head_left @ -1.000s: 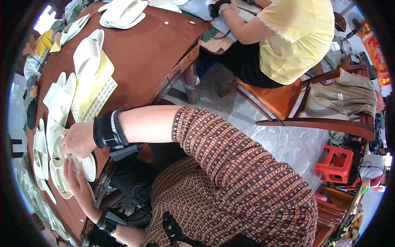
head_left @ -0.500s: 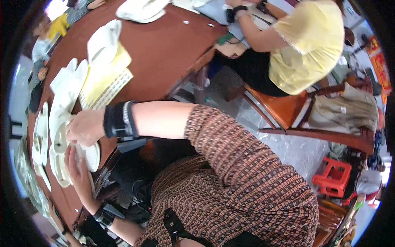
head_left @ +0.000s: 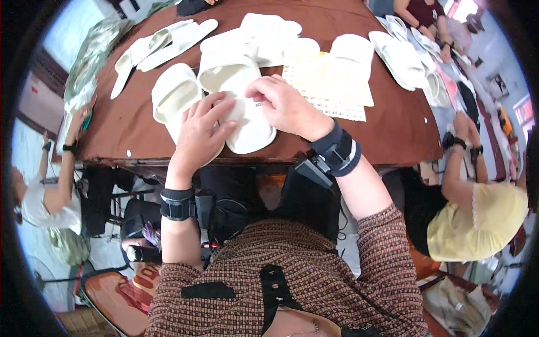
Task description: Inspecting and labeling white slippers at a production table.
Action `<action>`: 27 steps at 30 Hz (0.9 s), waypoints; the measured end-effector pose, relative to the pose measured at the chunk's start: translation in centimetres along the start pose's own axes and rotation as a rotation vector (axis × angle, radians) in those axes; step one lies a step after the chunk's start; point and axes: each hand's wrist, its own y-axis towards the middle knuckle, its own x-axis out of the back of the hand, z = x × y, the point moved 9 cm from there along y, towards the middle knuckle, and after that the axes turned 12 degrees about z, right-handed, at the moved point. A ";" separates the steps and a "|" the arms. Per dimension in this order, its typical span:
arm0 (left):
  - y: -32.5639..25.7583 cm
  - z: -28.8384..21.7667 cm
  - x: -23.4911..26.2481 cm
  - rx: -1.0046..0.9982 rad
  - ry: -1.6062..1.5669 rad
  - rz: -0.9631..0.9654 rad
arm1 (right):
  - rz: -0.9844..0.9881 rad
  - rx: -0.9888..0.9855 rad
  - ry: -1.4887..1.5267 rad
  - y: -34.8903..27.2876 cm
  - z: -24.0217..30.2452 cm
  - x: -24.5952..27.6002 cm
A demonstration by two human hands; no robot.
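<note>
A pair of white slippers lies in front of me at the table's near edge. My left hand rests across the left slipper and the edge of the right slipper, its fingers spread. Above the right slipper's insole, my right hand has its fingers bent together. A small dark-printed mark shows on the insole beside those fingertips. Whatever they pinch, if anything, is too small to make out. Yellow-and-white sticker sheets lie just right of the right hand, partly under another white slipper.
The table has a brown cover. More white slippers stand behind the pair, with others at far left and right. Co-workers sit at both sides, one in a yellow top. Clear plastic wrapping lies at the left edge.
My view has swung round to face the table squarely. Both hands stay at the slippers; the left fingers are now spread over them, and the right hand is bent over the right insole.
</note>
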 end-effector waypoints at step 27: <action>0.0 0.0 -0.3 0.004 0.001 0.001 | 0.073 -0.004 -0.152 0.0 1.1 -0.1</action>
